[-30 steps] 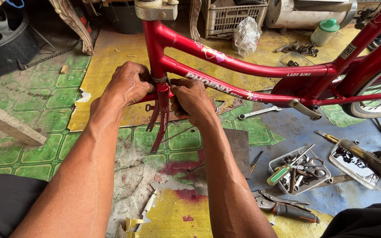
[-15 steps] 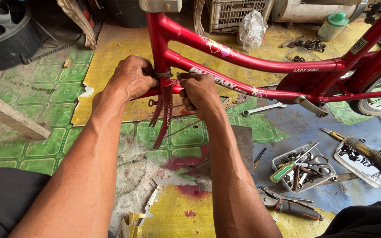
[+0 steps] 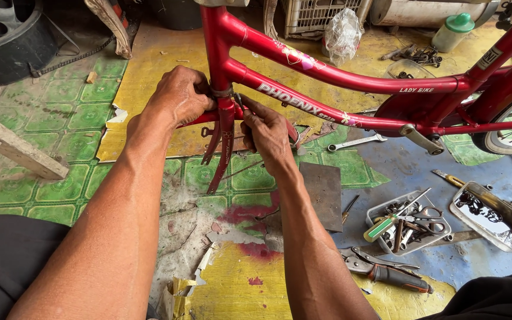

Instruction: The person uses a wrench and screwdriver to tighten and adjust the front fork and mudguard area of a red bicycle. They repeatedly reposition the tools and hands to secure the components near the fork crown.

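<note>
Both hands are gripping the red fork (image 3: 225, 142) under the red bicycle frame (image 3: 351, 80): left hand (image 3: 180, 95) clamping its crown, right hand (image 3: 266, 131) pinching just beside. Pliers (image 3: 386, 271) are lying on the floor well right of the fork.

Tool tray (image 3: 411, 222) right of the fork (image 3: 223, 148) — pliers (image 3: 386, 271) before it

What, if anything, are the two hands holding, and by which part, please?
Both the left hand and right hand grip the red bicycle fork at its crown, below the head tube.
</note>
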